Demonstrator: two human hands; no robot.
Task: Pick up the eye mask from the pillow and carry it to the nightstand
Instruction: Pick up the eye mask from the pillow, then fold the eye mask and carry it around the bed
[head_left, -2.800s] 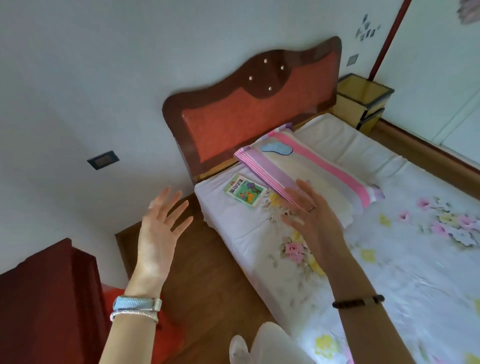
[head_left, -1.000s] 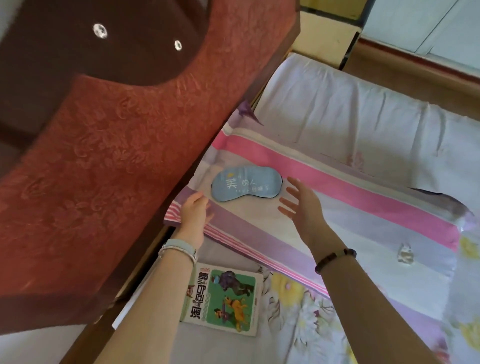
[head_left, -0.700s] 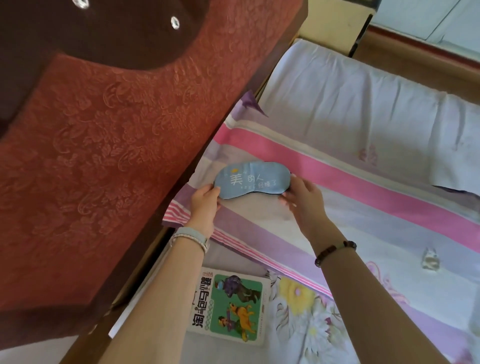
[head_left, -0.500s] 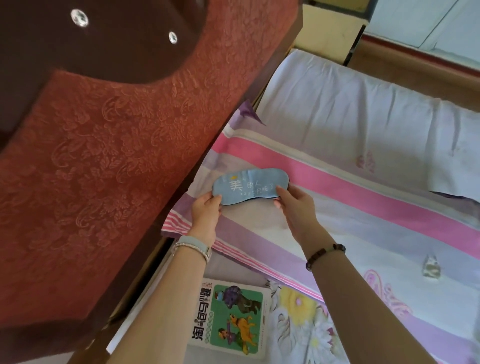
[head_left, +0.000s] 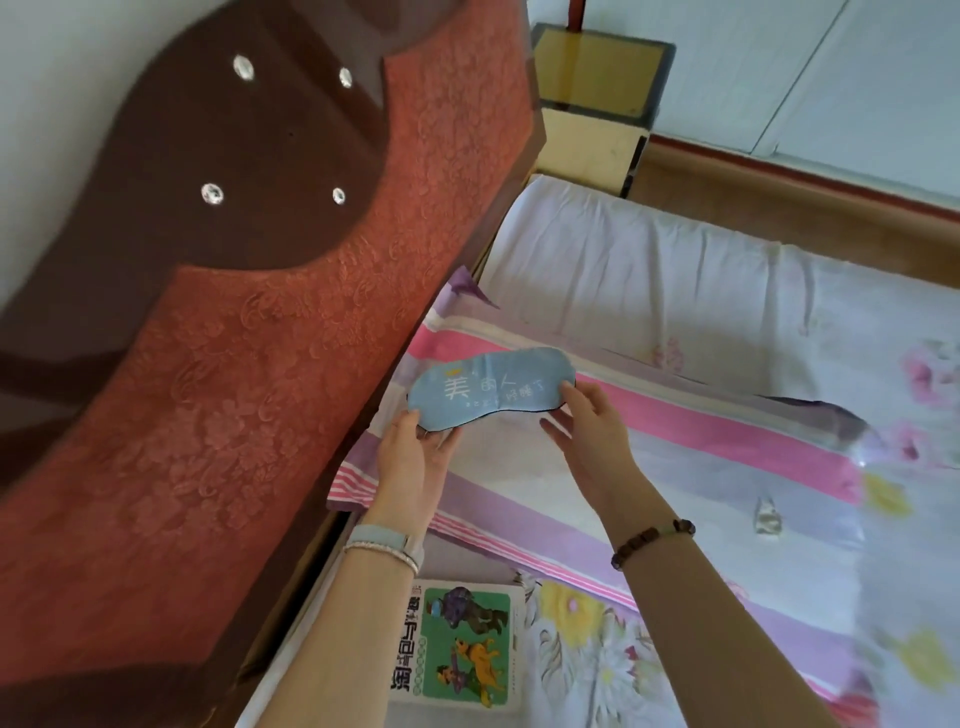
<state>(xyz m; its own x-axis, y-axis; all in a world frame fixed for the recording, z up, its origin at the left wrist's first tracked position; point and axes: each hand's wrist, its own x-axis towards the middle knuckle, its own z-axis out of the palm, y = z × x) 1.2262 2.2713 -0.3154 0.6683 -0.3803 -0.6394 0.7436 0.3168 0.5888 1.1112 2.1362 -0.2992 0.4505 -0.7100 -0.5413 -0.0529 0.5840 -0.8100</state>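
A light blue eye mask (head_left: 491, 387) with white lettering is held just above the striped pink and purple pillow (head_left: 701, 447). My left hand (head_left: 413, 462) pinches its left end and my right hand (head_left: 589, 431) pinches its right end. The mask is stretched flat between both hands and tilted toward me. The yellow nightstand (head_left: 597, 109) with a dark-rimmed top stands beyond the head of the bed, past the headboard's far end.
A tall red and brown headboard (head_left: 218, 322) fills the left side, close to my left hand. A green children's book (head_left: 465, 644) lies on the flowered sheet (head_left: 613, 670) near me. A white pillow (head_left: 649, 291) lies between the striped pillow and the nightstand.
Both hands reached the mask, took hold of its two ends and lifted it slightly off the pillow. The view has pulled back, showing the nightstand.
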